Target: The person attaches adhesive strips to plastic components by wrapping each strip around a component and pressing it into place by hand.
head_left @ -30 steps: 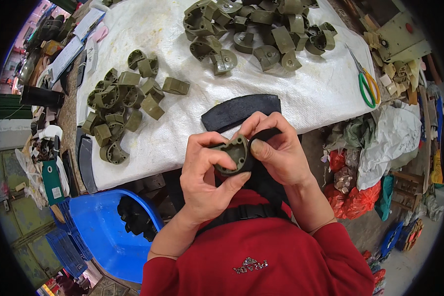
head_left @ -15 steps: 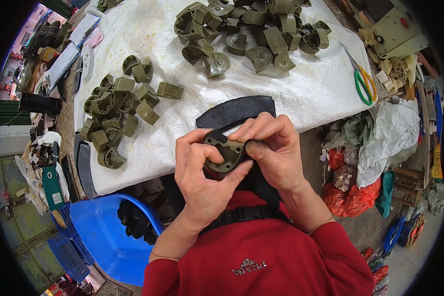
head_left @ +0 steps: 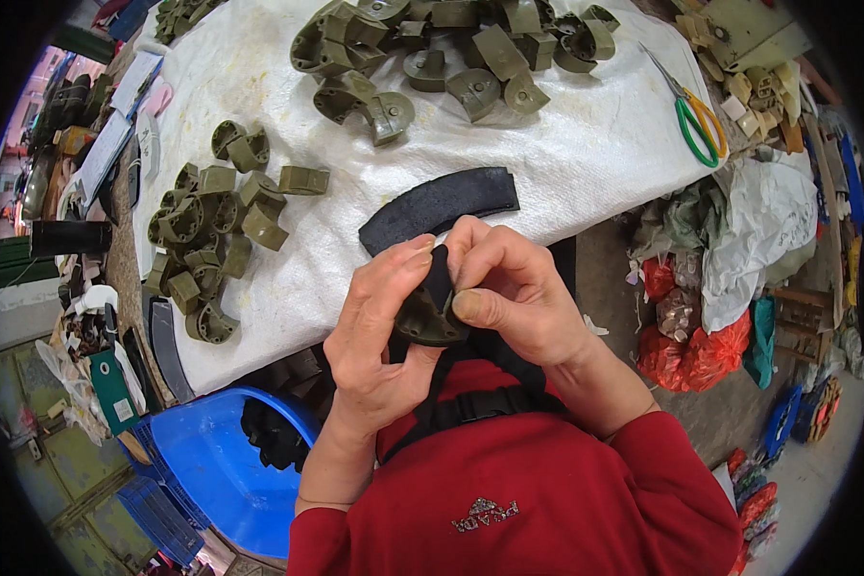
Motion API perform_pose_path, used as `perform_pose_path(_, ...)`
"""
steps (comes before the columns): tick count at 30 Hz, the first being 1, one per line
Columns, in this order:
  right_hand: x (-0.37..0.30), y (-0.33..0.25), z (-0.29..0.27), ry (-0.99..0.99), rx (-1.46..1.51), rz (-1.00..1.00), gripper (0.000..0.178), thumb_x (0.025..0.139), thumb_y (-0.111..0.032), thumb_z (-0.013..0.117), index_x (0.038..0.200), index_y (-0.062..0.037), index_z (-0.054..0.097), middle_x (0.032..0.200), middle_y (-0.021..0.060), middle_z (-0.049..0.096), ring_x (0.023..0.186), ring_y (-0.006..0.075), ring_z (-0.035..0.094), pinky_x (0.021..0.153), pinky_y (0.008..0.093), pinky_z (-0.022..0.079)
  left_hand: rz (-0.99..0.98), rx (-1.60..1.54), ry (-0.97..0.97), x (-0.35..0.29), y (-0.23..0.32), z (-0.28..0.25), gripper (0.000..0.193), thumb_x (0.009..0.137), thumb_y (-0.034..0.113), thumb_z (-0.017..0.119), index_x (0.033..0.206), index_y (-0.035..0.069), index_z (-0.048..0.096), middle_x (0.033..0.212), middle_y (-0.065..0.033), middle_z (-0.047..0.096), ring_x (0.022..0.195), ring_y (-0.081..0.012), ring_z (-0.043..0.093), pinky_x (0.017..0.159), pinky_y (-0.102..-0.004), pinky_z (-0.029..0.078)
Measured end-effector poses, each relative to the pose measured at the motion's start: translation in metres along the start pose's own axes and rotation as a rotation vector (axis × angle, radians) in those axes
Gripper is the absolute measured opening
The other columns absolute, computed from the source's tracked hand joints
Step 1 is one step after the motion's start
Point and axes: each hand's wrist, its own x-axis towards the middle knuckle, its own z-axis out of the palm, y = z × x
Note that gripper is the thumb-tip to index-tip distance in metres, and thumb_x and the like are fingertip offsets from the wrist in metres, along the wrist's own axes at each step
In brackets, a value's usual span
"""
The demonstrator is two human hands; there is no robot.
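Above my lap, at the table's front edge, my left hand is closed around a hollow olive-green molded plastic part. A black flexible strip lies against the part's upper side. My right hand pinches at this strip with thumb and forefinger, at the part's right edge. My fingers hide some of the strip and of the part. Just beyond my hands, a wide curved black pad rests on the white woven sheet.
Similar olive parts lie in a left pile and a larger far pile. Scissors with green and orange handles lie at the right. A blue basin with black pieces stands lower left; red bags are on the right.
The olive part has tilted in my left hand, and its open face shows less. More of the black strip shows on top. My right thumb and forefinger have shifted along the part's edge.
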Motion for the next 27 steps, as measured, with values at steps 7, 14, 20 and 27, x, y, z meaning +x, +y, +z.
perform_pose_path(7, 0.001, 0.001, -0.009, -0.076, -0.012, 0.004, 0.019, 0.078, -0.008, 0.069, 0.085, -0.0051, 0.051, 0.091, 0.0026, 0.045, 0.084, 0.0109, 0.046, 0.072, 0.0254, 0.041, 0.071, 0.111, -0.090, -0.003, -0.003, 0.000, 0.047, 0.073, 0.007, 0.072, 0.114, -0.001, 0.051, 0.112, -0.0226, 0.056, 0.107, -0.0342, 0.055, 0.091, -0.0408, 0.044)
perform_pose_path(14, 0.009, 0.002, -0.015, -0.092, 0.361, 0.431, 0.076, 0.058, -0.012, 0.080, 0.125, -0.0066, 0.045, 0.109, 0.0080, 0.052, 0.101, 0.0179, 0.052, 0.090, 0.0304, 0.040, -0.032, -0.240, -0.054, -0.013, 0.000, 0.012, 0.046, 0.072, -0.006, 0.067, 0.113, -0.001, 0.048, 0.118, -0.0240, 0.053, 0.107, -0.0343, 0.055, 0.092, -0.0386, 0.044)
perform_pose_path(20, 0.008, 0.011, -0.031, -0.184, -0.035, 0.491, 0.071, 0.058, -0.011, 0.077, 0.122, -0.0017, 0.048, 0.119, 0.0081, 0.052, 0.109, 0.0179, 0.051, 0.094, 0.0323, 0.040, -0.299, -0.548, -0.095, -0.027, 0.005, 0.007, 0.063, 0.065, -0.001, 0.077, 0.118, 0.006, 0.042, 0.116, -0.0141, 0.051, 0.109, -0.0219, 0.052, 0.088, -0.0323, 0.046)
perform_pose_path(27, 0.003, 0.003, -0.025, -0.137, 0.143, 0.200, 0.052, 0.081, -0.029, 0.065, 0.123, -0.0035, 0.048, 0.122, 0.0079, 0.048, 0.093, 0.0156, 0.052, 0.071, 0.0236, 0.045, -0.343, -0.739, -0.209, -0.002, -0.007, -0.001, 0.052, 0.070, 0.003, 0.074, 0.117, 0.003, 0.051, 0.120, -0.0143, 0.046, 0.116, -0.0227, 0.044, 0.094, -0.0316, 0.039)
